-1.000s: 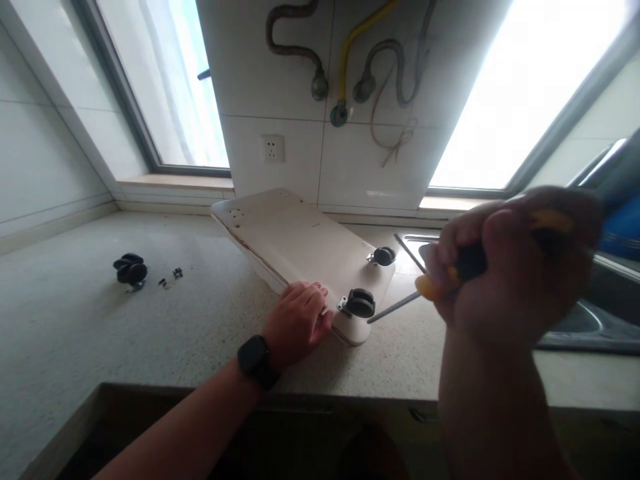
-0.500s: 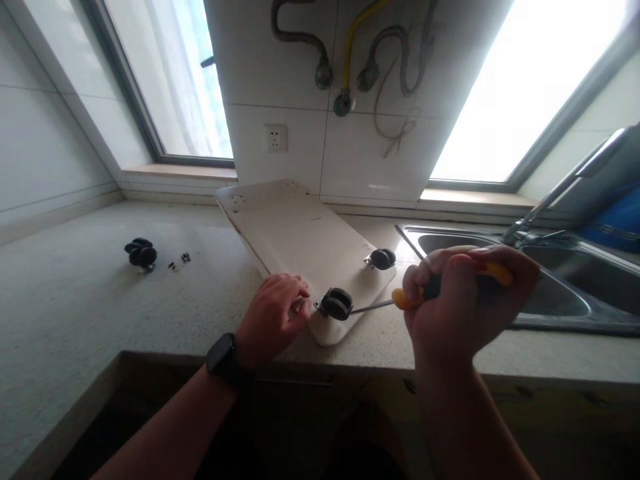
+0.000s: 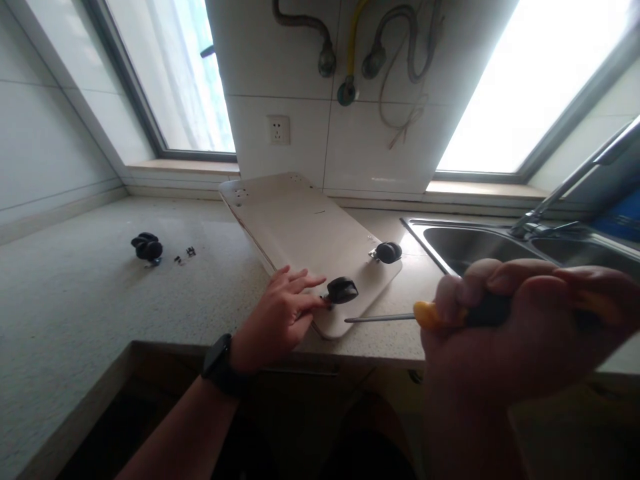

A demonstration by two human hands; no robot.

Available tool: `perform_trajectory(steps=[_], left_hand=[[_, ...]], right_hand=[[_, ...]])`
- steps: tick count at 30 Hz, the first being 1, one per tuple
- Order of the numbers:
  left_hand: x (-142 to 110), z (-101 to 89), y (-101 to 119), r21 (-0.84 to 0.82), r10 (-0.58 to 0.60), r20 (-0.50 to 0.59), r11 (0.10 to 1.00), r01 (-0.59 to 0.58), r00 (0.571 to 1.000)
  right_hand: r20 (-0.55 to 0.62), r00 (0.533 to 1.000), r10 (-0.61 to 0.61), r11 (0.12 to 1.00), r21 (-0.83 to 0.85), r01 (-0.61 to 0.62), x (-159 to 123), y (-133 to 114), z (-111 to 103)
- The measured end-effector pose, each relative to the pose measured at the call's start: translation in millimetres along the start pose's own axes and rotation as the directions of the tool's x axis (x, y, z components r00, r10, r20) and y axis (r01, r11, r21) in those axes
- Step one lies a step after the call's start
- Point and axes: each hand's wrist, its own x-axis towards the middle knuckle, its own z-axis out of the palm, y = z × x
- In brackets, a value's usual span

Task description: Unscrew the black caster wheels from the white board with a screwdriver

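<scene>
A pale board with rounded corners lies aslant on the counter. At its near end stands a black caster wheel, and a second caster sits by the right edge. My left hand rests on the board's left side, fingers stretched out, the index fingertip at the base of the near caster. My right hand is closed round the yellow and black handle of a screwdriver. Its metal shaft points left over the board's near corner, the tip apart from the caster.
Loose black casters lie on the counter at the left, beside several small screws. A steel sink with a tap is on the right. Hoses and a socket are on the back wall.
My right hand has drawn the screwdriver away from the near caster, toward me and to the right. My left fingers have spread out, and the index finger now reaches the caster's base.
</scene>
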Motion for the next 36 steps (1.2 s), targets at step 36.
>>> perform_trajectory(steps=[36], left_hand=[[-2.0, 12.5, 1.7, -0.282, -0.176, -0.038, 0.946, 0.158, 0.984]], right_hand=[[0.178, 0.978, -0.108, 0.989, 0.114, 0.089, -19.0, 29.9, 39.9]])
